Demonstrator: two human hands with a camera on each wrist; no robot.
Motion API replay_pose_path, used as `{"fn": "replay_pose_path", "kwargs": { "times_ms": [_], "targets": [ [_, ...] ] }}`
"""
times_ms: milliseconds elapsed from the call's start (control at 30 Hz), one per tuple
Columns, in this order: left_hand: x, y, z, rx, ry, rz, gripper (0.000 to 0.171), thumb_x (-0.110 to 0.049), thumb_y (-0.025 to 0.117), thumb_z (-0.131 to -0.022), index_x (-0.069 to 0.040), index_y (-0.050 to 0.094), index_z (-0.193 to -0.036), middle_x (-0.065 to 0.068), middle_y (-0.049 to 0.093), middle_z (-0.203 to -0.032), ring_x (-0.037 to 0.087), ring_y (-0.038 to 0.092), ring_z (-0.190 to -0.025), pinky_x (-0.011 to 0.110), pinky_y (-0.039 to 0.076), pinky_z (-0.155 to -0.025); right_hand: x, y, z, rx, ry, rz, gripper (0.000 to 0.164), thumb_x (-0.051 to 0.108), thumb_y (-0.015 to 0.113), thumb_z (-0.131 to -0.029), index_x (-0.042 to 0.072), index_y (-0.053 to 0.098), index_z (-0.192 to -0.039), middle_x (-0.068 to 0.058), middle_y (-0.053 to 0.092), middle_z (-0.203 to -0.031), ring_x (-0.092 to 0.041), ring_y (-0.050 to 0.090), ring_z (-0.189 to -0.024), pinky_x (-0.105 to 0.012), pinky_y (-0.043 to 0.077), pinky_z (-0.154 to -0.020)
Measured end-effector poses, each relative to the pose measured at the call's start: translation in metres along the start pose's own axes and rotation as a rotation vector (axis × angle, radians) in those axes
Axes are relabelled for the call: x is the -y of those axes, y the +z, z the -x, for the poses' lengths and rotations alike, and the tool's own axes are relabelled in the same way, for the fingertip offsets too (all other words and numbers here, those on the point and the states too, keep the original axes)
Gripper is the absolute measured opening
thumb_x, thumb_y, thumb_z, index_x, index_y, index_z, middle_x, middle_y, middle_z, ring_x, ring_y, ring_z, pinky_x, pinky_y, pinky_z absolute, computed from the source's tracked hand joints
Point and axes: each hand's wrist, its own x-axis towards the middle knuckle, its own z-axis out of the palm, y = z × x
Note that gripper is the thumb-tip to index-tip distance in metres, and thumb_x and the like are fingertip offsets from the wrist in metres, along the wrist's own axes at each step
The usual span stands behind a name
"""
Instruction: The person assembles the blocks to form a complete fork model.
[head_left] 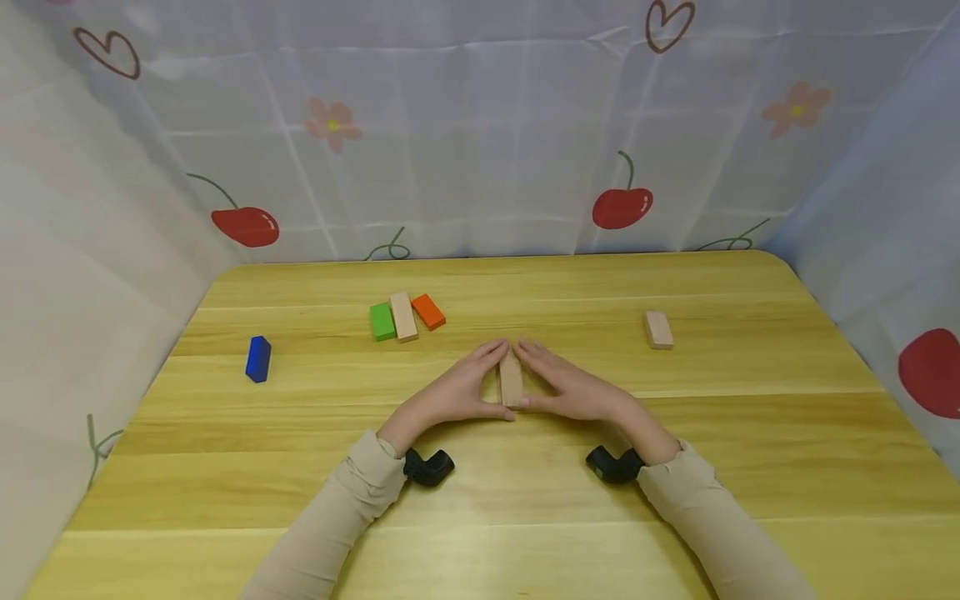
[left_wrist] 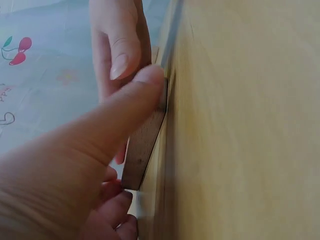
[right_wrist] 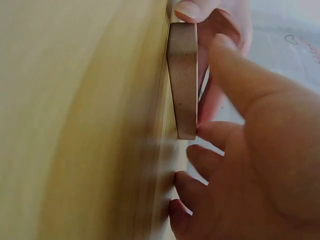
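Note:
A plain wooden block (head_left: 511, 379) lies on the table between the two hands, its long side running away from the body. My left hand (head_left: 457, 392) holds it from the left, thumb across the near end and fingertips at the far end. From the right, my right hand (head_left: 573, 390) holds the same block, with its thumb by the near right corner and its fingers reaching the far end. The fingertips of both hands nearly meet there. In the left wrist view, the left thumb covers part of the block (left_wrist: 142, 150); its end and side show in the right wrist view.
Left of centre, a green block (head_left: 382, 322), a plain wooden block (head_left: 403, 317) and an orange block (head_left: 429, 312) sit close together. A blue block (head_left: 258, 359) lies farther left, another plain block (head_left: 659, 330) at right. A patterned curtain (head_left: 480, 125) hangs behind the table (head_left: 517, 517).

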Motion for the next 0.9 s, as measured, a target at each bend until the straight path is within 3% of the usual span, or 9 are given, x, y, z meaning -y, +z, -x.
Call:
{"fn": "replay_pose_path", "kwargs": {
  "times_ms": [167, 400, 633, 900],
  "targets": [
    [-0.001, -0.012, 0.004, -0.039, -0.019, 0.016, 0.100, -0.044, 0.074, -0.078, -0.002, 0.017, -0.149, 0.013, 0.014, -0.153, 0.026, 0.019, -0.137, 0.039, 0.024, -0.106, 0.000, 0.002, -0.001, 0.004, 0.002, 0.050, 0.081, 0.037, 0.058, -0.093, 0.004, 0.012, -0.150, -0.015, 0.010, -0.153, -0.032, 0.002, -0.139, -0.052, 0.010, -0.108],
    [0.006, -0.043, 0.015, -0.132, -0.082, 0.047, 0.091, -0.037, 0.071, -0.084, -0.007, 0.017, -0.150, 0.009, 0.014, -0.154, 0.024, 0.017, -0.137, 0.042, 0.024, -0.106, 0.000, 0.002, 0.000, 0.005, 0.026, 0.051, 0.081, 0.038, 0.059, -0.092, 0.006, 0.013, -0.151, -0.013, 0.011, -0.154, -0.032, 0.002, -0.139, -0.053, 0.010, -0.107],
    [0.027, -0.069, 0.028, -0.219, -0.118, 0.058, 0.089, -0.034, 0.071, -0.084, -0.011, 0.017, -0.151, 0.006, 0.017, -0.153, 0.025, 0.017, -0.137, 0.046, 0.023, -0.106, -0.001, 0.003, 0.002, -0.003, 0.021, 0.060, 0.081, 0.037, 0.059, -0.092, 0.005, 0.013, -0.150, -0.013, 0.012, -0.153, -0.032, 0.002, -0.139, -0.052, 0.010, -0.108],
    [0.055, -0.093, 0.037, -0.309, -0.143, 0.059, 0.086, -0.031, 0.072, -0.084, -0.009, 0.022, -0.150, 0.011, 0.019, -0.152, 0.028, 0.015, -0.138, 0.049, 0.020, -0.107, 0.001, 0.003, 0.002, -0.007, 0.019, 0.067, 0.080, 0.037, 0.059, -0.093, 0.005, 0.013, -0.150, -0.014, 0.012, -0.153, -0.032, 0.003, -0.139, -0.051, 0.010, -0.108]
  ]
}}
